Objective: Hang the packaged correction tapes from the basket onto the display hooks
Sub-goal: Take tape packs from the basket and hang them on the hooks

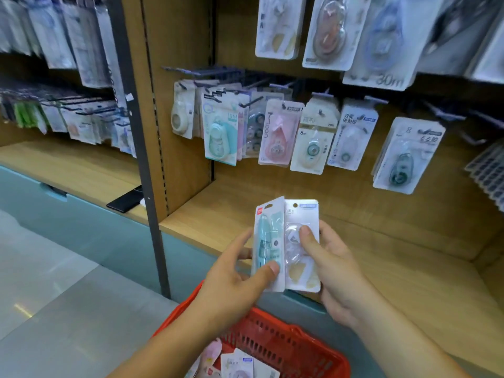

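Ana: Where are the correction tapes right now?

Ben: Two are up in the hands, in the lower middle of the frame. The left hand (231, 282) pinches the teal pack (268, 241) with its thumb on the front and its fingers behind. The right hand (335, 271) grips the white pack (304, 274) the same way. The two packs sit side by side, touching.

Ana: How do you hang one well?

Ben: I think you do one at a time. Look for the little hole at the top of the card. Find a display hook (191, 70) with the same kind of pack, then slide the hole onto the tip and push it back. The white pack looks like the hanging white pack (278, 25) at the upper middle, so that may be its spot — I can't be sure.

Ana: How many things are there?

Ben: Two hands, two packs held, and one red basket (286, 342) at the bottom of the frame. In it I can count at least two more basket packs (240, 364) — the rest is hidden. In the middle row, I count about seven bunches hanging.
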A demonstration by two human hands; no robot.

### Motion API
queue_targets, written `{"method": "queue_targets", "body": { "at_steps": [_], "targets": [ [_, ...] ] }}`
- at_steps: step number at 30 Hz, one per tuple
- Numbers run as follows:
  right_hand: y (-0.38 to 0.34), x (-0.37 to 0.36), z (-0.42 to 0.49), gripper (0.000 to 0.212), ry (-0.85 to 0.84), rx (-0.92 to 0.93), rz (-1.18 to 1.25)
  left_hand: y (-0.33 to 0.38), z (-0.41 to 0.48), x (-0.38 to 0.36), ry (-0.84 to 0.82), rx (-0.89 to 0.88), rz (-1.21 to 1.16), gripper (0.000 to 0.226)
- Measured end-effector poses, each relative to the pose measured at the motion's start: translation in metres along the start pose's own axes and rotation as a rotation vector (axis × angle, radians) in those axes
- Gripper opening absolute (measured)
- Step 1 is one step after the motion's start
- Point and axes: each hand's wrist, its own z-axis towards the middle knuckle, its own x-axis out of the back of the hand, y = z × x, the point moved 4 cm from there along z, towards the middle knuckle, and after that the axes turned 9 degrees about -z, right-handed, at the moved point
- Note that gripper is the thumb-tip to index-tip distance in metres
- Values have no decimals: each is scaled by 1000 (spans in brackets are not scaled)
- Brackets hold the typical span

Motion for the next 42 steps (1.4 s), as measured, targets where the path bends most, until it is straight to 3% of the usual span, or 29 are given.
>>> {"method": "queue_targets", "body": {
  "at_steps": [5, 10, 14, 17, 21, 37, 42],
  "targets": [
    [-67, -10, -23, 26, 26, 115, -76, 59, -2, -5, 19, -210, 60, 62],
    [-148, -24, -24, 42, 45, 244, -132, 125, 2, 0, -23, -342, 198, 75],
    [-221, -45, -13, 52, 115, 427, -256, 178, 20, 12, -36, -400, 254, 79],
    [-276, -61, -5, 72, 117, 585, -414, 217, 44, 27, 7, -414, 267, 82],
    [-325, -80, 24, 73, 139, 727, -552, 254, 84, 46, 35, -428, 196, 82],
    [-353, -88, 167, 100, 267, 613, -780, 294, 194, 91, 112, -496, 316, 84],
    [-351, -98, 179, 98, 202, 597, -861, 294, 206, 97, 147, -535, 320, 85]
  ]
}}
